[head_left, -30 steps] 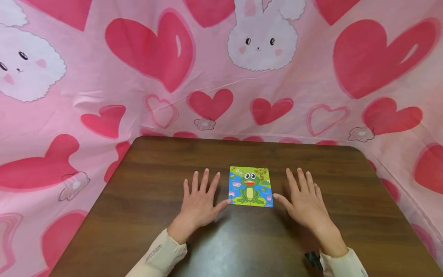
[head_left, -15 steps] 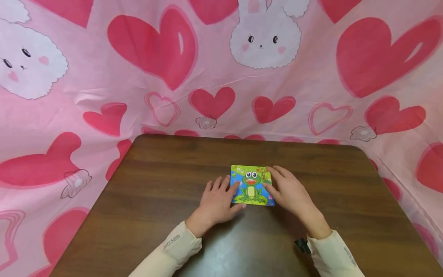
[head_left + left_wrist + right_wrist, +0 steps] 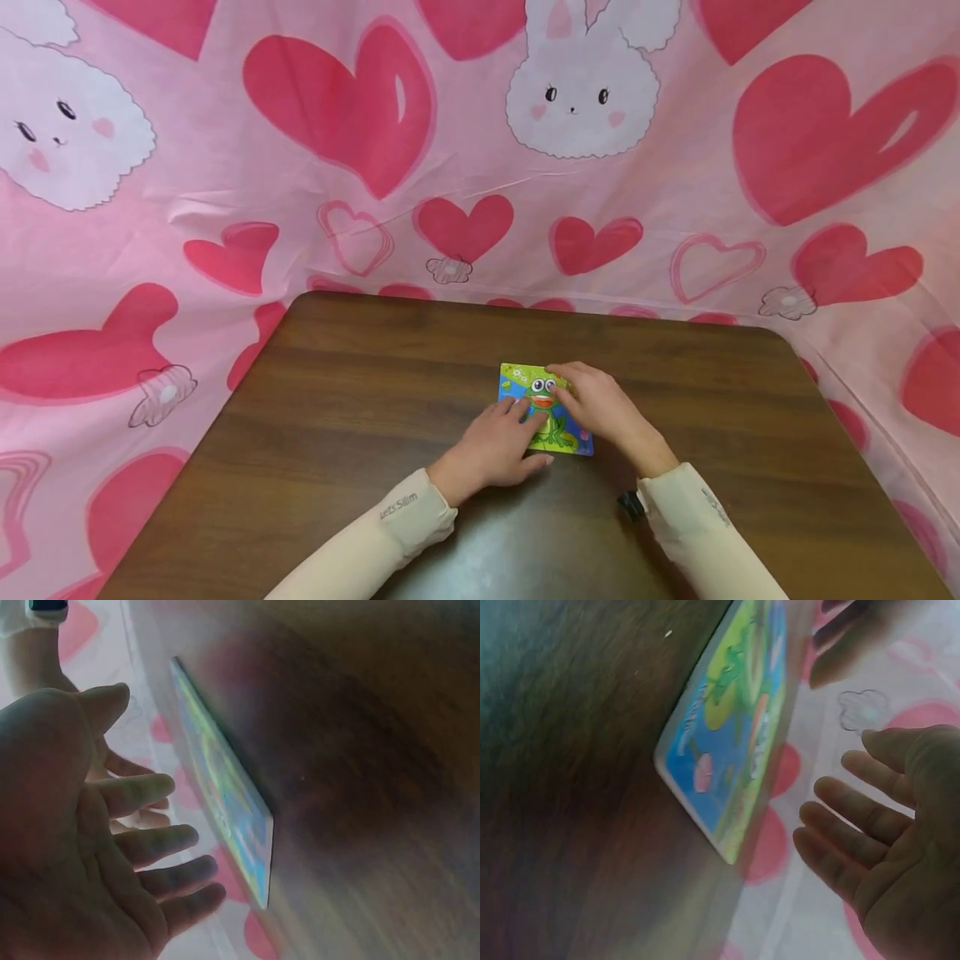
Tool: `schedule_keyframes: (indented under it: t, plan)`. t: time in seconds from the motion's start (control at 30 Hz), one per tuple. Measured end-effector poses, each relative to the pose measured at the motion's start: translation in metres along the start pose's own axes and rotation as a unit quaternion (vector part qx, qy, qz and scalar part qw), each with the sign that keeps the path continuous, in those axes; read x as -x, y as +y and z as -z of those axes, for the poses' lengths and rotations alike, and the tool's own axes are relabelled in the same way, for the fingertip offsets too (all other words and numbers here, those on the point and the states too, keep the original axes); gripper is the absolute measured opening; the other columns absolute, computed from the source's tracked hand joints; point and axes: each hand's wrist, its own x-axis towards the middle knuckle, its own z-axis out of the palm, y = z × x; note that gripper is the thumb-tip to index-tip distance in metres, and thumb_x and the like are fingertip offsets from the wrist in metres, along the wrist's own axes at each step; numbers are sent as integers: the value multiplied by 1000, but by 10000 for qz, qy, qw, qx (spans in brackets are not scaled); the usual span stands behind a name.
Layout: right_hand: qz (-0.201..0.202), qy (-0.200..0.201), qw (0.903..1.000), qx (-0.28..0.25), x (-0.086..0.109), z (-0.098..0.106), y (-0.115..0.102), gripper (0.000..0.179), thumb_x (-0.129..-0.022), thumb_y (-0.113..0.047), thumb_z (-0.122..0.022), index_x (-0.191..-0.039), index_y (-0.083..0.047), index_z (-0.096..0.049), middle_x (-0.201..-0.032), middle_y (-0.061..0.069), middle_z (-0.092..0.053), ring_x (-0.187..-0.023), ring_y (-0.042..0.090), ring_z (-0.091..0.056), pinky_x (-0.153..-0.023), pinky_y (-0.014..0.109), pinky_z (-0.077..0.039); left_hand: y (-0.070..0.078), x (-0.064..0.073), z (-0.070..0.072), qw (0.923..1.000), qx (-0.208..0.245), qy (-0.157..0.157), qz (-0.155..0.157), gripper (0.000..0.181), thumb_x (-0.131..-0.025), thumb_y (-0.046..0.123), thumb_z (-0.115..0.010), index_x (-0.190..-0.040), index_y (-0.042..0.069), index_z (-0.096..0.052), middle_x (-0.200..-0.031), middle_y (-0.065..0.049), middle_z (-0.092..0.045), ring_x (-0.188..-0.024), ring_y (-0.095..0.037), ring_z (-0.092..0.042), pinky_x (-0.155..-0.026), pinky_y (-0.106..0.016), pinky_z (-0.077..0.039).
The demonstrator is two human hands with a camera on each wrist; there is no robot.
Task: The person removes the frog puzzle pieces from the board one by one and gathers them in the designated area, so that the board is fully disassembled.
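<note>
A thin square board with a cartoon frog picture [image 3: 562, 425], much like a child's puzzle, lies flat on the brown wooden table. From the left, my left hand [image 3: 501, 446] reaches over its lower left part with fingers spread. My right hand [image 3: 603, 406] extends over its right side and hides the upper right corner. In the left wrist view, the fingers of the left hand [image 3: 97, 825] are loosely extended above the board [image 3: 225, 787], apart from it. The right wrist view likewise has the right hand [image 3: 885, 825] above the board [image 3: 724, 742], holding nothing.
The brown table [image 3: 360, 392] has rounded far corners. Behind and beside it hangs a pink cloth [image 3: 465, 167] printed with hearts and rabbits. A black strap piece [image 3: 631, 505] shows at the right cuff.
Both hands have moved inward from either side of the frog board and now overlap it from above. The board stays in place on the table.
</note>
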Motion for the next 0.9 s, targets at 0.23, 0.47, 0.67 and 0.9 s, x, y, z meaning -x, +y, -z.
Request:
schedule_keyframes:
  t: [0.23, 0.47, 0.67, 0.9]
  plan:
    - [-9, -309, 9987, -410, -17, -8, 11, 32, -99, -15, -64, -130, -6, -67, -127, 14, -70, -116, 32, -68, -97, 53, -52, 4, -10, -7, 9987, -158, 234, -433, 61, -97, 54, -59, -145, 17, -54, -153, -8, -47, -134, -27, -49, -113, -39, -42]
    - [36, -549, 9951, -825, -33, -14, 12, 31, -101, -13, -59, -131, -6, -67, -125, 13, -72, -110, 29, -69, -96, 52, -53, 6, -17, -11, 9982, -399, 1, -450, 63, -98, 57, -57, -147, 19, -52, -156, -7, -45, -139, -26, -45, -118, -39, -37]
    - [9, -618, 9917, -1130, -47, -17, 12, 30, -101, -12, -59, -129, -8, -68, -126, 11, -71, -108, 26, -69, -97, 51, -53, 10, -24, -10, 9968, -607, 112, -516, 61, -97, 57, -57, -144, 18, -54, -151, -6, -46, -136, -24, -45, -116, -33, -38]
    - [52, -1005, 9894, -1049, -59, -22, 12, 30, -101, -12, -59, -130, -8, -68, -123, 8, -73, -85, 13, -62, -88, 42, -54, 14, -30, -14, 9967, -621, 155, -498, 61, -96, 58, -59, -144, 19, -54, -152, -7, -46, -139, -25, -44, -117, -30, -36]
